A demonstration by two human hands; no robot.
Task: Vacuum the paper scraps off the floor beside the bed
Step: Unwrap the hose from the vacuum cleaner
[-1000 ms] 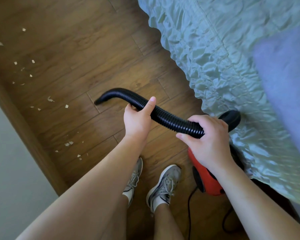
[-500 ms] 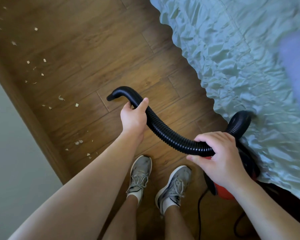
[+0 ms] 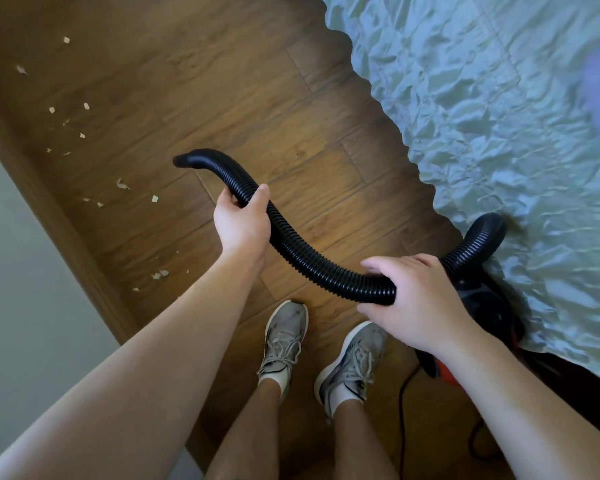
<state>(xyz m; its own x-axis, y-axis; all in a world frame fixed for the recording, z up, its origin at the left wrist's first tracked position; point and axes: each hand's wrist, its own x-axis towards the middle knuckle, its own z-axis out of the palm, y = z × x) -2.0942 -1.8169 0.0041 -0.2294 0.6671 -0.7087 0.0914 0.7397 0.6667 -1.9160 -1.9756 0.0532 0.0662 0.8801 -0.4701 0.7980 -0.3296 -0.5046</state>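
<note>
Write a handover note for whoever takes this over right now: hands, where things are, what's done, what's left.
Left hand grips the black hose near its nozzle end. Right hand grips it farther back, by the red vacuum body on the floor beside the bed.
Paper scraps lie scattered along the baseboard, left of the nozzle.
Done: hose in hand.
Left: bring the nozzle to the scraps and vacuum them all. Whether the vacuum is running cannot be told.

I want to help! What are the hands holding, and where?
The black hose: left hand near its open end, right hand nearer the vacuum.
</note>
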